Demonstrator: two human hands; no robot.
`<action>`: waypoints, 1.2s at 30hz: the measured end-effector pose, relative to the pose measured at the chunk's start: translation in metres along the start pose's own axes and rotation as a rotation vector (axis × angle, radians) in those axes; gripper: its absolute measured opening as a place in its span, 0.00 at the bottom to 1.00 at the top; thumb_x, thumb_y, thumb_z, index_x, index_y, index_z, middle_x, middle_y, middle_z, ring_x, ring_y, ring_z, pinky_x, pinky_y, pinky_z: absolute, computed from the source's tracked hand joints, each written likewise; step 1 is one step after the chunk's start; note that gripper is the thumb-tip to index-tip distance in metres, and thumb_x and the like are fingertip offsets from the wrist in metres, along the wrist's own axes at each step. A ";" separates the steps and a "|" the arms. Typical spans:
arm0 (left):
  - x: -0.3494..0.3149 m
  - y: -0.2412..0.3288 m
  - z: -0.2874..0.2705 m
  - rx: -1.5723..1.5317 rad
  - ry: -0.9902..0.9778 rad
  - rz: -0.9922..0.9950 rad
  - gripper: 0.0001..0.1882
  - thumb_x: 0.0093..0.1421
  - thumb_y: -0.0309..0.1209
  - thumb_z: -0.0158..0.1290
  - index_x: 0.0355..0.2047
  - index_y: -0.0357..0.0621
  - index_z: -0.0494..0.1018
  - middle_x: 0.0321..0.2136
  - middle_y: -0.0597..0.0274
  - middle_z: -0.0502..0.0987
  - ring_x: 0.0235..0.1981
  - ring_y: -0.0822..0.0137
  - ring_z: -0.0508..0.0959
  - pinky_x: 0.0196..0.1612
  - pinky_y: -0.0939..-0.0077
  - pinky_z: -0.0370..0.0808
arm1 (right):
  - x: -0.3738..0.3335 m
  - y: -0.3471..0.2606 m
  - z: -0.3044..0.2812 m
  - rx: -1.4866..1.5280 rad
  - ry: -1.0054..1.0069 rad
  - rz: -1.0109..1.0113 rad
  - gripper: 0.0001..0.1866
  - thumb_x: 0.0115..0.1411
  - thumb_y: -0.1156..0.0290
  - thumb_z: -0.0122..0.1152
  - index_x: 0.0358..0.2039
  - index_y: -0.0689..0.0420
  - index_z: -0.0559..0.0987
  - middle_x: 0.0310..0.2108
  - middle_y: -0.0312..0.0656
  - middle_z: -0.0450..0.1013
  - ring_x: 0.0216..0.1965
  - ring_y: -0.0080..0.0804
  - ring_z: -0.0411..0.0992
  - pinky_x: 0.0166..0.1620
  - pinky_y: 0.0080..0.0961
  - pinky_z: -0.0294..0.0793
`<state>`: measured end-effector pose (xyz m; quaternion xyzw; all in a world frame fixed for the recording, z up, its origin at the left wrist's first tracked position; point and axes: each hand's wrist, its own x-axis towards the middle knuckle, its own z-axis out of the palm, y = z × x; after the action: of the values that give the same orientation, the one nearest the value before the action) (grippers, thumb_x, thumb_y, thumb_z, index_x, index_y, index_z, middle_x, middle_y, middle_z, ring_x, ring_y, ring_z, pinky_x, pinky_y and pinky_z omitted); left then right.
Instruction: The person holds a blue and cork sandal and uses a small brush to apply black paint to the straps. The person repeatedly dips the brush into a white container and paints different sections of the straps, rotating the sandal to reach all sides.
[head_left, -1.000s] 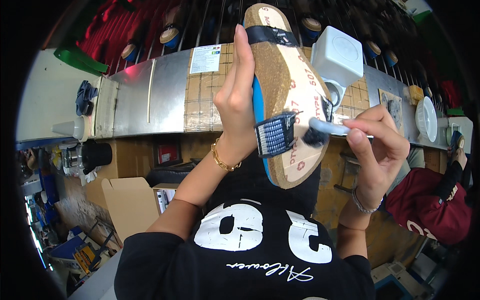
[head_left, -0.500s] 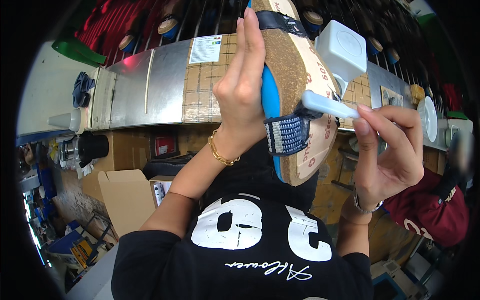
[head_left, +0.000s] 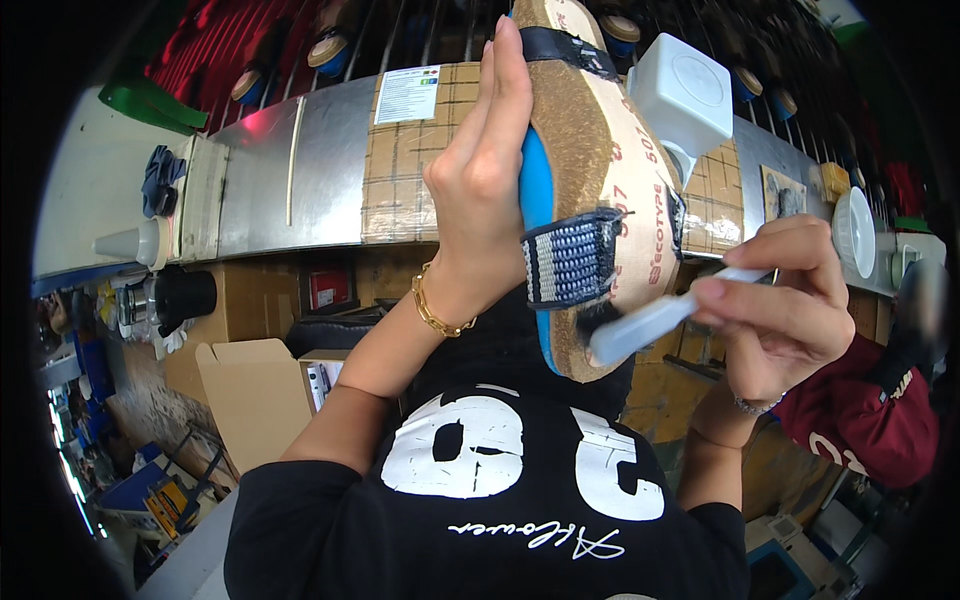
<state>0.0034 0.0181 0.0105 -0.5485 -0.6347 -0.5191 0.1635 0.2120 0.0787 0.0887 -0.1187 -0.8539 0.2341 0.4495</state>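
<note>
My left hand (head_left: 480, 175) grips a sandal in the making (head_left: 575, 150), bottom up and tilted over the bench, with fingers along its side. A blue last (head_left: 536, 185) shows along its edge. The base is brown, with a pale printed insole board. A blue-and-white woven strap (head_left: 572, 262) folds over the near part; a dark strap (head_left: 560, 45) crosses the far part. Pinched in my right hand (head_left: 785, 300) is a brush (head_left: 645, 328) with a white handle, blurred by motion. Its dark bristles are at the sandal's near end, just below the woven strap; the handle partly hides them.
Behind the sandal stands a white square container (head_left: 685, 90) on cardboard (head_left: 415, 165) covering the metal bench. Several shoes on lasts (head_left: 328, 55) sit on the slatted conveyor beyond. A white bowl (head_left: 853, 235) stands right, above another person's maroon sleeve (head_left: 850, 415). An open carton (head_left: 245, 400) is lower left.
The brush has swept from the middle of the sandal toward its near end, its handle now slanting down to the left. My left hand and the sandal have barely moved.
</note>
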 end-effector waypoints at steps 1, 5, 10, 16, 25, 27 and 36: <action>0.001 0.000 0.002 -0.029 0.001 0.015 0.51 0.47 0.34 0.70 0.67 0.27 0.57 0.54 0.32 0.72 0.46 0.51 0.81 0.41 0.67 0.81 | -0.001 0.000 -0.002 0.051 0.006 0.054 0.15 0.34 0.77 0.73 0.27 0.49 0.89 0.26 0.35 0.74 0.28 0.25 0.68 0.33 0.21 0.62; -0.003 -0.010 -0.002 -0.027 0.015 0.033 0.53 0.48 0.37 0.71 0.68 0.30 0.55 0.60 0.35 0.70 0.50 0.51 0.82 0.48 0.68 0.82 | -0.011 0.026 -0.010 0.294 0.094 0.307 0.07 0.48 0.78 0.71 0.31 0.56 0.88 0.27 0.38 0.75 0.31 0.25 0.71 0.35 0.19 0.66; -0.016 -0.029 -0.002 -0.018 0.094 -0.147 0.47 0.49 0.34 0.71 0.68 0.37 0.62 0.34 0.59 0.83 0.23 0.78 0.73 0.25 0.78 0.72 | -0.046 0.097 -0.008 -0.311 0.023 0.468 0.06 0.57 0.73 0.70 0.35 0.58 0.87 0.28 0.38 0.77 0.31 0.26 0.73 0.35 0.24 0.67; -0.014 -0.032 0.002 0.009 0.095 -0.152 0.46 0.49 0.31 0.70 0.68 0.40 0.63 0.33 0.63 0.84 0.20 0.83 0.70 0.22 0.81 0.68 | -0.061 0.107 0.006 -0.638 -0.074 0.366 0.07 0.57 0.72 0.69 0.36 0.58 0.87 0.26 0.42 0.75 0.28 0.32 0.72 0.33 0.25 0.67; -0.010 -0.032 0.005 0.031 0.052 -0.076 0.49 0.49 0.30 0.70 0.69 0.36 0.59 0.32 0.57 0.82 0.26 0.72 0.78 0.29 0.75 0.76 | -0.060 0.088 -0.002 0.258 0.010 0.897 0.09 0.64 0.70 0.65 0.37 0.65 0.84 0.30 0.34 0.77 0.32 0.17 0.69 0.37 0.16 0.67; -0.007 -0.024 0.003 0.044 -0.003 -0.091 0.49 0.48 0.30 0.70 0.68 0.32 0.58 0.42 0.46 0.82 0.36 0.63 0.84 0.37 0.72 0.81 | -0.046 0.062 -0.004 0.352 0.000 0.786 0.07 0.63 0.73 0.66 0.37 0.64 0.84 0.32 0.37 0.78 0.33 0.18 0.71 0.39 0.16 0.69; -0.001 -0.012 0.005 -0.033 -0.062 -0.072 0.55 0.45 0.35 0.72 0.67 0.25 0.55 0.53 0.29 0.71 0.49 0.46 0.78 0.48 0.65 0.78 | -0.022 -0.008 0.021 -0.068 0.115 0.260 0.16 0.41 0.80 0.78 0.34 0.55 0.88 0.31 0.38 0.75 0.31 0.25 0.71 0.33 0.19 0.68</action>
<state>-0.0051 0.0236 0.0016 -0.5439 -0.6501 -0.5178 0.1159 0.2076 0.0565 0.0667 -0.2567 -0.8117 0.2540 0.4591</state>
